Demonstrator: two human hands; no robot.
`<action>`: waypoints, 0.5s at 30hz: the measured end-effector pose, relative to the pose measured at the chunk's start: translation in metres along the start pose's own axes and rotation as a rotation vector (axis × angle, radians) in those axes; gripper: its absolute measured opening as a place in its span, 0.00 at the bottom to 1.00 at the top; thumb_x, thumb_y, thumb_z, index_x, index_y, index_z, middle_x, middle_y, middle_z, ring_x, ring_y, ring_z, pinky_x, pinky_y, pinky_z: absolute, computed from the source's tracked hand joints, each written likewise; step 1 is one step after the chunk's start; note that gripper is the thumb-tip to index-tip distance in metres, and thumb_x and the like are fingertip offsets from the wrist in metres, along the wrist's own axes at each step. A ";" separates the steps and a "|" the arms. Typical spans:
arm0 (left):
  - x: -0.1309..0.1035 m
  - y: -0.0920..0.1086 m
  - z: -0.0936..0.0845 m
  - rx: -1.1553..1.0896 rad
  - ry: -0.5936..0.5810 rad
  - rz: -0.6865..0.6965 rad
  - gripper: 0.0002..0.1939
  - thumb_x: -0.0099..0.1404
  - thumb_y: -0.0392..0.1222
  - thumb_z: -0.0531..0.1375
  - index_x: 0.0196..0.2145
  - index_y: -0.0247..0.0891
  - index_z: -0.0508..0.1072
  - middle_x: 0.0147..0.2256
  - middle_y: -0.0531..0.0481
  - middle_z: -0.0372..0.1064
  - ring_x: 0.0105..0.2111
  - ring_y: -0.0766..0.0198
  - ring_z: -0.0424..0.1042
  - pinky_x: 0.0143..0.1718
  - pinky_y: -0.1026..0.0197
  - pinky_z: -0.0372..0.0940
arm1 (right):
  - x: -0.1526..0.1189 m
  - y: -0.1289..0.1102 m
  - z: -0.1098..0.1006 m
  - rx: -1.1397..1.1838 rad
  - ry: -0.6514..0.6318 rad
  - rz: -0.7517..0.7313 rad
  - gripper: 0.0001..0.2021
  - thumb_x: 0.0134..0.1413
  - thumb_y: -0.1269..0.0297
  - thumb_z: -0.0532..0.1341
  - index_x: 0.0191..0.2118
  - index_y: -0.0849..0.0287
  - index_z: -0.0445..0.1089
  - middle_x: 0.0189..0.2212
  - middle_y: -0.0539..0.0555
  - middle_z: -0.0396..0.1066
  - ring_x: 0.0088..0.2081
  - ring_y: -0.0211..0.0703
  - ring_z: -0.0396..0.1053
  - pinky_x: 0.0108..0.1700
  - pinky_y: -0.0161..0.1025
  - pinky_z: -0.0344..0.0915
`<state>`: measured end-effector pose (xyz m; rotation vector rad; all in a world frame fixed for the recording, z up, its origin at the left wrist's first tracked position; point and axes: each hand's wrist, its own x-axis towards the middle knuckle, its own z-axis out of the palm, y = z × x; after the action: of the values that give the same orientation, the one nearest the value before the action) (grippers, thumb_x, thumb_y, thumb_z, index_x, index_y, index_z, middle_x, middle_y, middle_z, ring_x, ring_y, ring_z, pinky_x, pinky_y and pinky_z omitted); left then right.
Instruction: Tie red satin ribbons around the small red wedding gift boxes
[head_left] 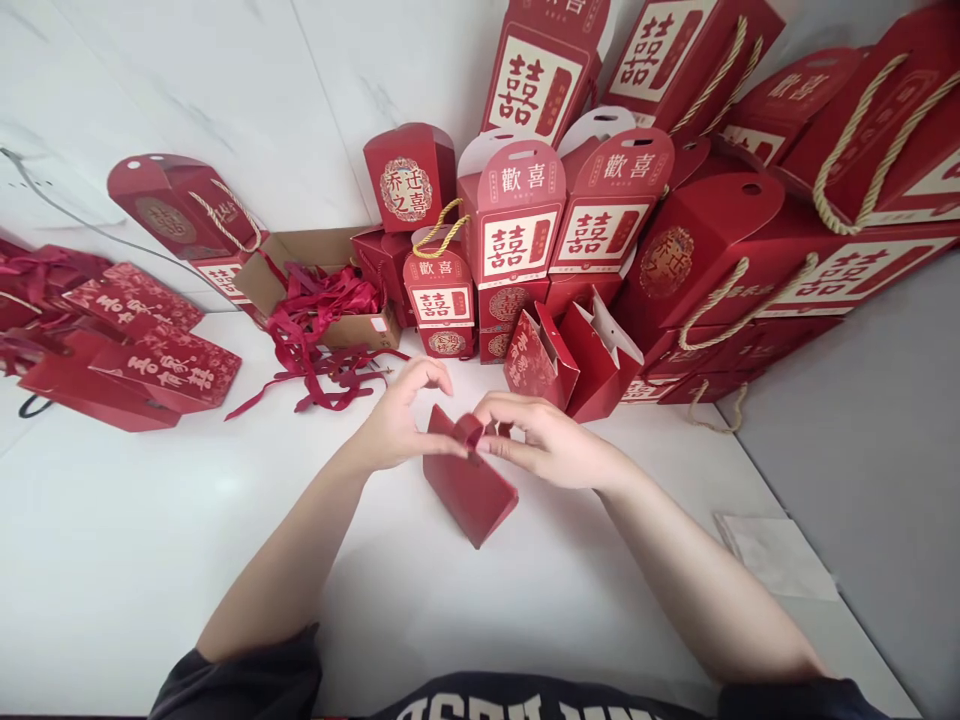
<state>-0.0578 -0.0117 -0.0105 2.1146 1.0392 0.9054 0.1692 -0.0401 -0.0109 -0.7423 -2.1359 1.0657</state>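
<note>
A small red gift bag (469, 495) stands on the white table in front of me, narrowed at its top. At that top edge a dark red ribbon (469, 429) forms a loop. My right hand (544, 440) pinches the ribbon from the right, thumb and forefinger together beside the loop. From the left, my left hand (409, 420) reaches to the bag's top; its thumb lies along the edge by the ribbon, while the forefinger is curved and raised apart from the thumb.
Behind the bag, a cardboard box (367, 331) holds red ribbons, some spilling out. Two open red bags (592, 350) stand behind my right hand. Stacked red boxes (694, 250) rise at the back right. Finished-looking red bags (176, 370) lie at the left.
</note>
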 end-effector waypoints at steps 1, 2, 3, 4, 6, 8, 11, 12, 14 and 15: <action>-0.001 0.004 0.000 0.067 0.090 -0.033 0.25 0.46 0.49 0.73 0.38 0.39 0.69 0.41 0.48 0.67 0.42 0.60 0.68 0.45 0.58 0.64 | 0.000 0.000 0.002 -0.035 0.086 0.030 0.05 0.65 0.66 0.55 0.38 0.57 0.67 0.36 0.51 0.70 0.37 0.39 0.68 0.39 0.36 0.63; -0.002 0.010 0.001 0.116 0.149 -0.080 0.20 0.53 0.49 0.70 0.39 0.39 0.70 0.40 0.48 0.69 0.41 0.60 0.68 0.44 0.59 0.64 | 0.001 0.000 0.005 -0.073 0.177 0.061 0.05 0.65 0.66 0.54 0.38 0.57 0.66 0.36 0.52 0.69 0.37 0.39 0.67 0.38 0.36 0.63; -0.004 0.015 0.001 0.136 0.173 -0.132 0.14 0.60 0.49 0.65 0.40 0.39 0.72 0.39 0.49 0.71 0.40 0.61 0.70 0.43 0.60 0.65 | 0.002 0.000 0.009 -0.114 0.263 0.088 0.05 0.65 0.67 0.53 0.38 0.56 0.65 0.36 0.52 0.69 0.37 0.40 0.67 0.37 0.36 0.63; -0.007 0.022 0.002 0.128 0.159 -0.179 0.11 0.65 0.49 0.60 0.39 0.39 0.74 0.38 0.49 0.72 0.40 0.61 0.71 0.42 0.61 0.65 | 0.002 0.000 0.013 -0.162 0.334 0.111 0.04 0.65 0.67 0.53 0.39 0.56 0.64 0.37 0.53 0.69 0.37 0.41 0.68 0.36 0.36 0.63; -0.013 0.034 0.005 0.072 0.060 -0.235 0.15 0.71 0.48 0.52 0.38 0.40 0.76 0.37 0.49 0.75 0.41 0.61 0.73 0.41 0.62 0.66 | 0.004 0.000 0.022 -0.274 0.439 0.147 0.03 0.63 0.68 0.54 0.39 0.56 0.64 0.38 0.54 0.70 0.37 0.42 0.68 0.34 0.37 0.62; -0.018 0.046 0.009 0.054 -0.009 -0.237 0.15 0.71 0.48 0.52 0.41 0.40 0.76 0.40 0.50 0.76 0.42 0.61 0.74 0.42 0.62 0.67 | 0.004 0.002 0.028 -0.390 0.524 0.163 0.02 0.62 0.68 0.55 0.38 0.56 0.65 0.36 0.54 0.72 0.35 0.44 0.69 0.35 0.39 0.62; -0.024 0.057 0.016 0.157 0.001 -0.199 0.12 0.66 0.45 0.58 0.46 0.41 0.74 0.44 0.51 0.75 0.44 0.60 0.74 0.46 0.62 0.67 | 0.004 0.002 0.033 -0.504 0.620 0.136 0.02 0.58 0.68 0.58 0.34 0.56 0.66 0.32 0.51 0.74 0.31 0.42 0.69 0.40 0.42 0.62; -0.026 0.060 0.017 0.193 0.019 -0.197 0.13 0.65 0.45 0.59 0.47 0.41 0.73 0.45 0.51 0.75 0.43 0.61 0.74 0.46 0.62 0.67 | 0.004 0.001 0.034 -0.523 0.640 0.124 0.02 0.57 0.69 0.59 0.33 0.57 0.67 0.31 0.50 0.75 0.30 0.41 0.69 0.41 0.42 0.61; -0.028 0.063 0.019 0.266 0.031 -0.212 0.15 0.64 0.43 0.60 0.48 0.41 0.71 0.45 0.52 0.75 0.41 0.61 0.74 0.44 0.62 0.66 | 0.003 -0.003 0.037 -0.545 0.657 0.108 0.02 0.56 0.69 0.60 0.32 0.57 0.67 0.29 0.49 0.75 0.28 0.40 0.69 0.41 0.42 0.61; -0.029 0.064 0.020 0.303 0.016 -0.225 0.14 0.64 0.43 0.59 0.48 0.41 0.71 0.44 0.52 0.75 0.37 0.62 0.74 0.41 0.62 0.66 | 0.003 -0.005 0.038 -0.552 0.657 0.100 0.03 0.56 0.69 0.60 0.32 0.57 0.68 0.29 0.49 0.75 0.27 0.39 0.69 0.40 0.41 0.61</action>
<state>-0.0289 -0.0731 0.0177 2.1739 1.4669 0.6915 0.1384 -0.0586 -0.0241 -1.2565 -1.8064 0.1885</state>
